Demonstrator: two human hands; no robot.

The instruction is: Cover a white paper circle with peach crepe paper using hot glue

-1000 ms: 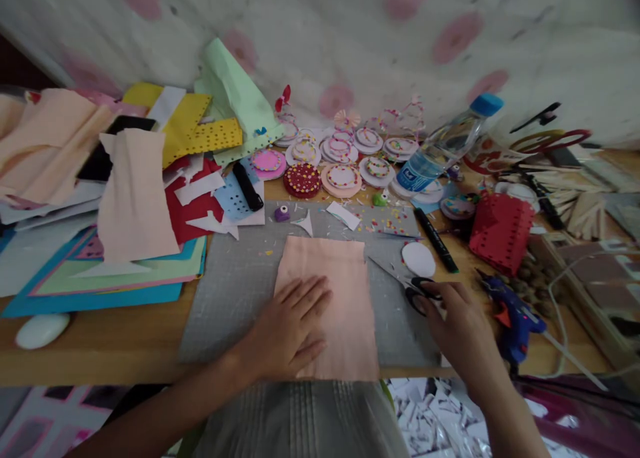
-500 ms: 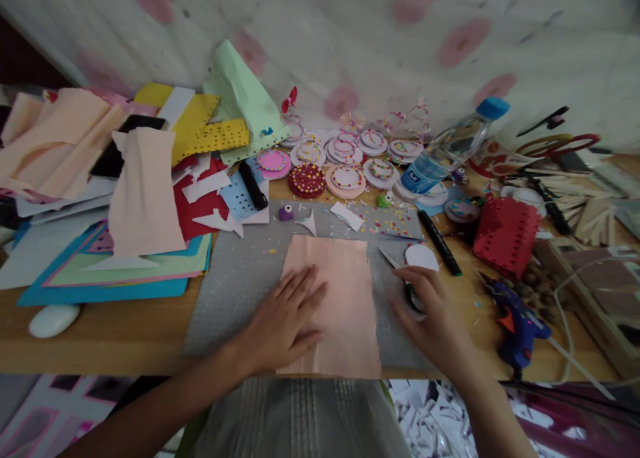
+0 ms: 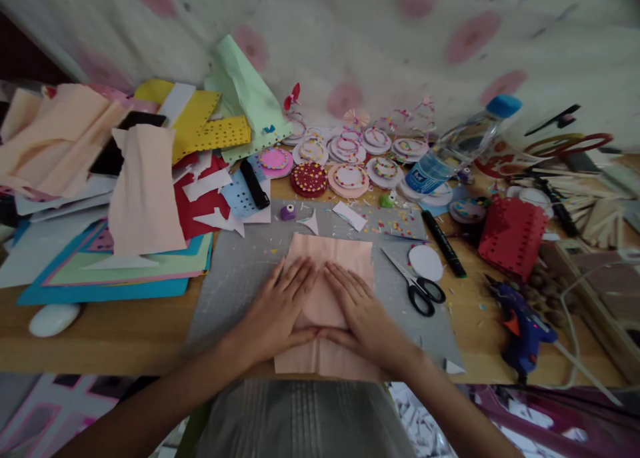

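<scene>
A peach sheet of crepe-like paper (image 3: 327,298) lies on the grey cutting mat (image 3: 225,291) at the table's front edge. Flat on its left half rests my left hand (image 3: 280,308), fingers stretched out. My right hand (image 3: 357,311) presses the right half in the same way, and the two thumbs meet near the middle. Just right of the sheet are black-handled scissors (image 3: 420,291), blades partly apart, beside a white paper disc (image 3: 426,263). Small paper scraps (image 3: 350,215) and a purple craft punch (image 3: 288,211) lie beyond the sheet.
Coloured papers (image 3: 150,278) are piled on the left, near a white oval object (image 3: 54,319). Decorated paper discs (image 3: 347,178) line the back, with a tilted water bottle (image 3: 450,151). A black marker (image 3: 444,243), a blue glue gun (image 3: 525,331) and its cable stand to the right.
My right hand has left the scissors and come down flat on the peach paper. My left hand stays on the sheet. The scissors now lie fully in sight.
</scene>
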